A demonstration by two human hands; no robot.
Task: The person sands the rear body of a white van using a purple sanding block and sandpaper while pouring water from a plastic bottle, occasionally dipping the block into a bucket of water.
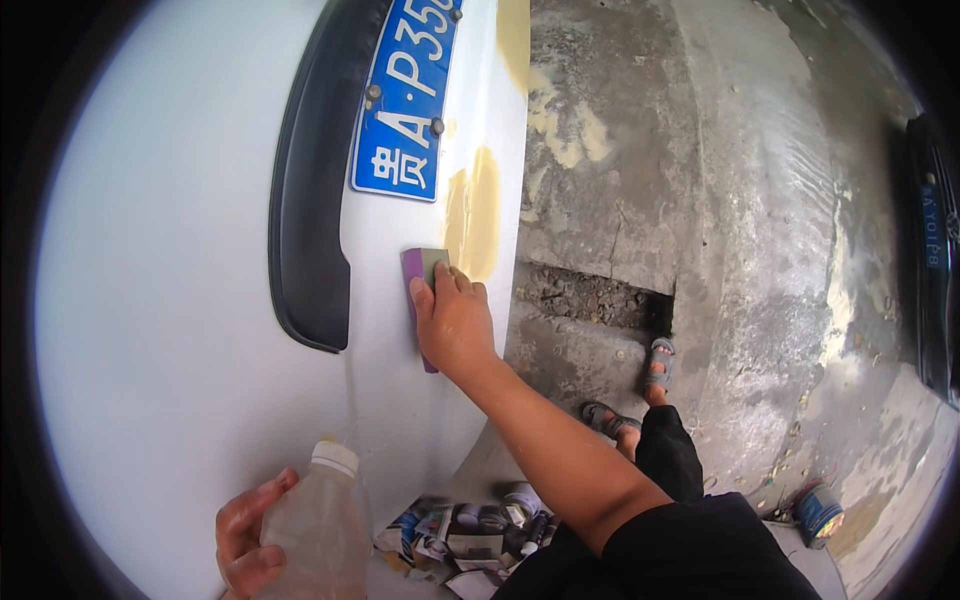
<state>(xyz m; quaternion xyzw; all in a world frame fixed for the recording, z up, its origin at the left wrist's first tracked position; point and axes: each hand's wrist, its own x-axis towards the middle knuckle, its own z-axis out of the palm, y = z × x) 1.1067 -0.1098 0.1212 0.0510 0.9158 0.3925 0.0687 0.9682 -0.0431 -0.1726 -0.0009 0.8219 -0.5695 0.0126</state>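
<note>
My right hand (450, 315) grips a purple-and-grey sanding block (414, 268) against the white vehicle panel (180, 250), just left of a tan filler patch (472, 210). Above my hand are a blue licence plate (395, 165) and a long black trim piece (307, 270). My left hand (245, 540) holds a translucent plastic bottle (310, 530) with a white cap, low in the view beside the panel; a thin streak runs down the panel above the bottle.
A stained concrete floor (760, 230) with a rectangular rubble-filled recess (585, 295) lies to the right, around my sandalled feet (657, 365). Scattered cans and paper (475, 540) lie below, a blue bucket (820, 510) at lower right. A dark vehicle (930, 300) stands at the right edge.
</note>
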